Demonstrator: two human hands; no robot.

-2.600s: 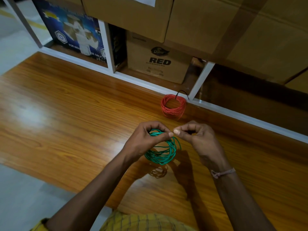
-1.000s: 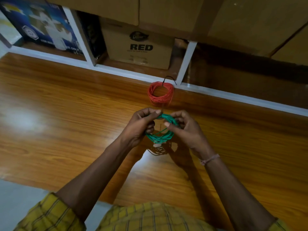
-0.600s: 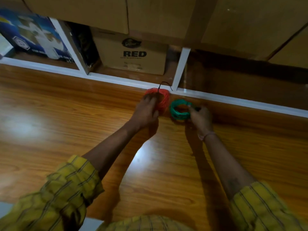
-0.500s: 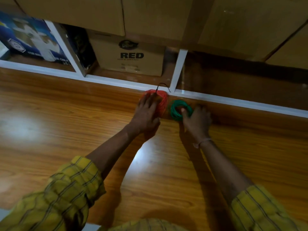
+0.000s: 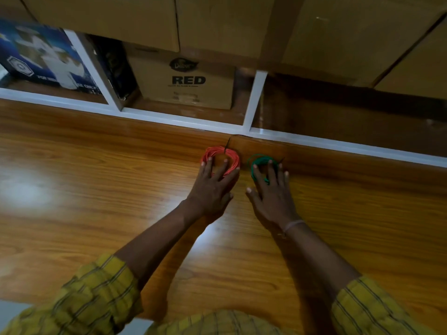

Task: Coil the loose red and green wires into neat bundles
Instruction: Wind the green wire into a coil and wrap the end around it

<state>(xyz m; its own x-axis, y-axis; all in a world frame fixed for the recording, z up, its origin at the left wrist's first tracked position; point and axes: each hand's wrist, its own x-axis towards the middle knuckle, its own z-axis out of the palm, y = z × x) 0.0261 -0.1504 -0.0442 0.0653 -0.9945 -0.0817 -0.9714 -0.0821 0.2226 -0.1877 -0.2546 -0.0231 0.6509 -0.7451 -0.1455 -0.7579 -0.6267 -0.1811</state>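
Note:
Two wire coils lie flat side by side on the wooden table [image 5: 96,189], near its far edge. The red wire coil [image 5: 219,152] is on the left, with a dark tie sticking up from its far side. The green wire coil [image 5: 258,160] is on the right and smaller. My left hand [image 5: 214,187] lies over the red coil with straight, spread fingers pressing on it. My right hand [image 5: 271,192] rests the same way on the green coil, fingers spread and covering its near half.
A white-framed shelf [image 5: 183,120] runs along the table's far edge. In it stand a cardboard box marked RED [image 5: 187,81] and a blue printed box [image 5: 46,59]. Larger cardboard boxes [image 5: 338,32] sit above.
The green coil, held in both hands before, now lies on the table beside the red coil. Both hands have gone from pinching to lying flat on the coils.

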